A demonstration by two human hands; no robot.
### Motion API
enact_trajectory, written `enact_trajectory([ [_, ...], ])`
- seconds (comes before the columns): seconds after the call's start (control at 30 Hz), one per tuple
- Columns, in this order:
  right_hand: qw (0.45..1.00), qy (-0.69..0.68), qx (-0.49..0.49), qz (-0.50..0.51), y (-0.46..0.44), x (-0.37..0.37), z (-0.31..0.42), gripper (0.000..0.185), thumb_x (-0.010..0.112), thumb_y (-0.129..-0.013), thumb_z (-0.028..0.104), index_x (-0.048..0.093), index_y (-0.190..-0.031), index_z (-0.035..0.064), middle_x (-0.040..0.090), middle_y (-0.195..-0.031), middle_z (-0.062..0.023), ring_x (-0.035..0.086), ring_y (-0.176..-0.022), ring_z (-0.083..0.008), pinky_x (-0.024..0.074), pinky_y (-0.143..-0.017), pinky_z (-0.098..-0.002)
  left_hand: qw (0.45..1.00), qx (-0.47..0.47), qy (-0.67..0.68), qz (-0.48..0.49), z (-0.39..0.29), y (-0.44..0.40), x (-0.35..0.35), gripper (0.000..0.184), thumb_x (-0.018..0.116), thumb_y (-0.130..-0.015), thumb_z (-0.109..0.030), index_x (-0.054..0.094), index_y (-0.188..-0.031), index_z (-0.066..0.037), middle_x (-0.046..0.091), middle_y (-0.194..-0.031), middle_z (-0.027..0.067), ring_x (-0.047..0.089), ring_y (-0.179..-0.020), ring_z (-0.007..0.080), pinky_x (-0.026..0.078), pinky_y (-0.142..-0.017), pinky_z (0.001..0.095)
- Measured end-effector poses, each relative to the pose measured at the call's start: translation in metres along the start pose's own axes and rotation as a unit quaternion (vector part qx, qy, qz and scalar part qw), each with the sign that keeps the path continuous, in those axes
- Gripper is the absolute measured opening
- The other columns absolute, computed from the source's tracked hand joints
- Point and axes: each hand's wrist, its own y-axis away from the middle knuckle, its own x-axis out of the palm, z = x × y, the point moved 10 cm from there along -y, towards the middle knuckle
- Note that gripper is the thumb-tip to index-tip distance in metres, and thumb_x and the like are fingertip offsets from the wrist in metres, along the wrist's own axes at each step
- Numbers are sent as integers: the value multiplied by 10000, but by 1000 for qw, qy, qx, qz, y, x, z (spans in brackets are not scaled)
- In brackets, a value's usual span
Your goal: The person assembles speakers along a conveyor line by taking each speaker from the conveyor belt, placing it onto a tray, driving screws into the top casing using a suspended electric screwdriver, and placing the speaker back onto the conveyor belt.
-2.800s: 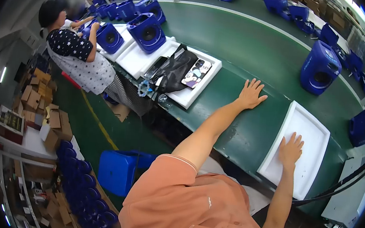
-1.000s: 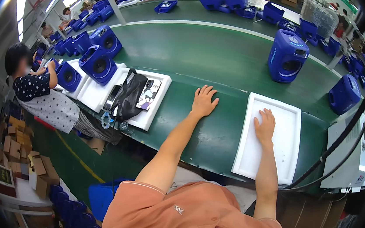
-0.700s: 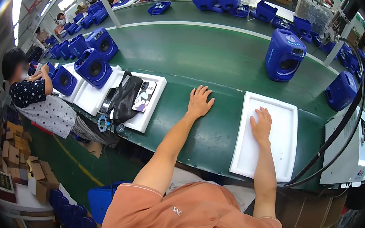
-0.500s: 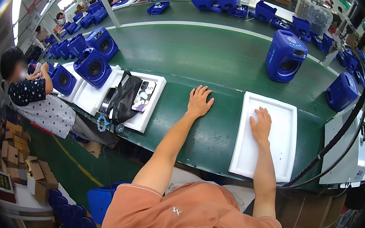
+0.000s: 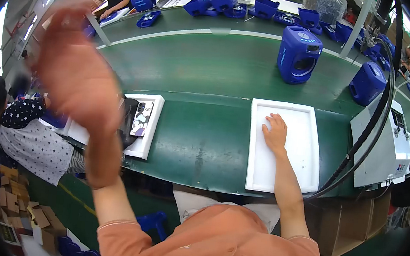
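My left hand (image 5: pixel 80 66) is raised close to the camera on the left, smeared by motion, so its fingers cannot be read. It hides part of the bench behind it. On the bench, my right hand (image 5: pixel 276 132) rests in a white foam tray (image 5: pixel 262 175), fingers stretched and holding nothing. Left of that, another white foam tray (image 5: pixel 149 142) holds a phone in a cartoon-print case (image 5: pixel 142 118) and a black bag (image 5: pixel 129 123), partly covered by my forearm. Beyond the right tray, a blue speaker (image 5: pixel 298 55) stands upright on the green surface.
A second blue speaker (image 5: pixel 367 83) stands farther right, near a white metal box (image 5: pixel 380 155) and hanging black cables (image 5: pixel 347 166). At left, a person in a star-patterned top (image 5: pixel 24 113) works. Across the line are blue speaker housings (image 5: pixel 224 1) and co-workers.
My left hand has lifted off the bench and swung up to the left, near the camera. The right hand stays on the foam tray. The view has turned slightly right.
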Motion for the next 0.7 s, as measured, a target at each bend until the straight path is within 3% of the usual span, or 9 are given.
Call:
enact_trajectory([
  [0.03, 1000, 0, 0, 1, -1, 1, 0, 351, 691, -905, 219, 701, -1220, 64, 590, -1419, -106, 432, -1434, -307, 297, -1192, -469, 998, 53, 12, 34, -30, -19, -2, 497, 565, -1004, -305, 576, -1348, 53, 622, -1318, 214, 580, -1267, 320, 394, -1148, 491],
  [0.1, 1000, 1, 0, 2, -2, -1, 1, 350, 688, -907, 217, 699, -1221, 63, 588, -1422, -105, 432, -1434, -307, 296, -1192, -469, 981, 70, 8, 179, -60, -36, 23, 493, 568, -1001, -303, 578, -1344, 51, 623, -1318, 213, 580, -1268, 320, 394, -1147, 492],
  [0.2, 1000, 0, -8, 2, -1, 1, 1, 349, 686, -909, 219, 698, -1221, 63, 590, -1421, -104, 431, -1434, -310, 293, -1193, -469, 916, -15, -66, 395, -29, -41, 59, 487, 573, -997, -301, 581, -1337, 47, 623, -1317, 211, 579, -1269, 321, 394, -1147, 493],
  [0.3, 1000, 0, -12, -1, -3, -1, 2, 344, 686, -907, 219, 697, -1213, 62, 599, -1412, -115, 445, -1422, -323, 305, -1184, -476, 849, -129, -117, 498, 24, -41, 60, 481, 577, -992, -299, 584, -1331, 44, 624, -1317, 209, 578, -1271, 321, 394, -1146, 493],
  [0.4, 1000, -2, -20, -4, 3, 2, 3, 335, 691, -899, 220, 697, -1194, 59, 613, -1393, -133, 471, -1397, -341, 332, -1164, -487, 845, -183, -142, 482, 35, -40, 51, 476, 582, -988, -297, 587, -1324, 40, 625, -1316, 207, 578, -1272, 321, 394, -1146, 494],
  [0.57, 998, 8, -41, -39, 3, 0, -3, 325, 719, -869, 213, 710, -1158, 63, 648, -1349, -146, 522, -1357, -339, 368, -1148, -482, 918, -139, -156, 338, -33, -12, 58, 466, 590, -981, -293, 592, -1313, 34, 626, -1316, 203, 576, -1274, 321, 394, -1145, 496],
  [0.7, 1000, 0, -24, -19, 0, 5, -7, 327, 719, -855, 201, 713, -1147, 54, 643, -1345, -156, 510, -1364, -357, 355, -1155, -492, 933, -138, -137, 303, -63, 17, 77, 459, 596, -975, -291, 595, -1305, 29, 626, -1315, 201, 575, -1276, 322, 393, -1144, 497],
])
